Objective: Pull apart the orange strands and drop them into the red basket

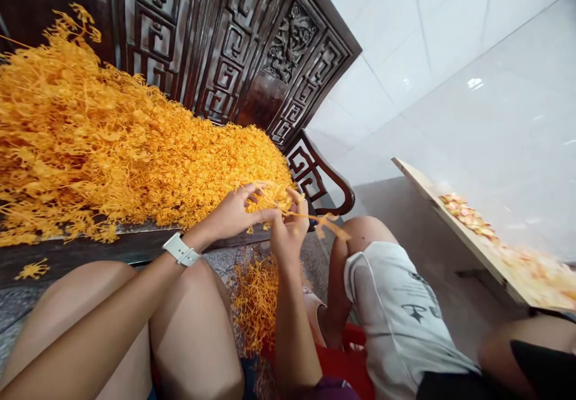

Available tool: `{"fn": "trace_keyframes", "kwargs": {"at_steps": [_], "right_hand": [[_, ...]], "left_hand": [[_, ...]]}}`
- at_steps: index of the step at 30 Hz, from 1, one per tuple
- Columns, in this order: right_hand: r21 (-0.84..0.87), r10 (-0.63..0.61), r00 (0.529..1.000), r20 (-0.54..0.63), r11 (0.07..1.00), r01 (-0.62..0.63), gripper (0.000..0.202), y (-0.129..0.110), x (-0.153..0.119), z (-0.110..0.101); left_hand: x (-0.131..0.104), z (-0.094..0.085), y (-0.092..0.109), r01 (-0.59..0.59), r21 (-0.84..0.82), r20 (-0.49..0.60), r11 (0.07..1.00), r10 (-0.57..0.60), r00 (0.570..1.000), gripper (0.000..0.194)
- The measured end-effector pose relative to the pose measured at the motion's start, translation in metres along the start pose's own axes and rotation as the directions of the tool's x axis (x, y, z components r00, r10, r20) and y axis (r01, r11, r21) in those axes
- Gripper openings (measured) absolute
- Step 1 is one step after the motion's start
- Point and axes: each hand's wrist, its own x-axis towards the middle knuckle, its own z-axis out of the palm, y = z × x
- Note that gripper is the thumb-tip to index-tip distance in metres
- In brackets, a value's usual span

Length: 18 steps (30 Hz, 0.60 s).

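Note:
My left hand [234, 213], with a pale watch on its wrist, and my right hand [290, 223] meet above the bench's front edge. Between their bent fingers is a thin, branching orange plastic piece [275, 195]. One long strand of it [330, 226] sticks out to the right past my right hand, slightly blurred. Both hands are closed on this piece, thumbs almost touching. Just behind them lies a big heap of similar orange pieces [148, 154] on the dark wooden bench [157, 245]. Fingers partly hide the exact grip.
Loose orange strands [256, 304] pile up below, between my legs and a neighbour. That person in pale shorts [400, 304] sits close at right. A carved backrest [225, 46] and armrest [330, 178] bound the bench. Further right, a wooden board [454, 223] carries small pinkish-yellow pieces [470, 217].

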Motion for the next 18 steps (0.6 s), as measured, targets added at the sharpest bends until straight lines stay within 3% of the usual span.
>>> {"fn": "trace_keyframes", "kwargs": {"at_steps": [4, 7, 10, 12, 14, 18], "right_hand": [[-0.061, -0.083, 0.997, 0.01, 0.995, 0.083, 0.045, -0.006, -0.002, -0.003], [-0.067, -0.154, 0.988, 0.011, 0.986, 0.154, 0.019, -0.011, -0.002, -0.006], [-0.071, -0.182, 0.983, 0.018, 0.98, 0.183, 0.009, -0.014, -0.002, -0.006], [-0.005, -0.101, 0.993, 0.053, 0.995, 0.101, 0.014, -0.013, -0.002, -0.003], [0.111, 0.056, 0.995, 0.08, 0.992, -0.065, 0.024, -0.012, -0.002, 0.002], [0.353, 0.293, 0.939, 0.182, 0.871, -0.341, 0.034, -0.011, -0.001, 0.011]], "left_hand": [[0.006, -0.012, 0.003, 0.039, -0.129, -0.083, 0.991, -0.05, 0.995, 0.038], [0.008, -0.027, 0.001, 0.079, -0.279, -0.198, 0.957, -0.137, 0.971, 0.038], [0.01, -0.035, 0.0, 0.092, -0.501, -0.267, 0.86, -0.255, 0.929, 0.034], [0.01, -0.036, 0.001, 0.104, -0.6, -0.236, 0.793, -0.3, 0.924, 0.031], [0.01, -0.035, 0.002, 0.131, -0.66, -0.167, 0.74, -0.315, 0.934, 0.028], [0.011, -0.029, 0.003, 0.177, -0.702, -0.053, 0.69, -0.299, 0.953, 0.023]]}}
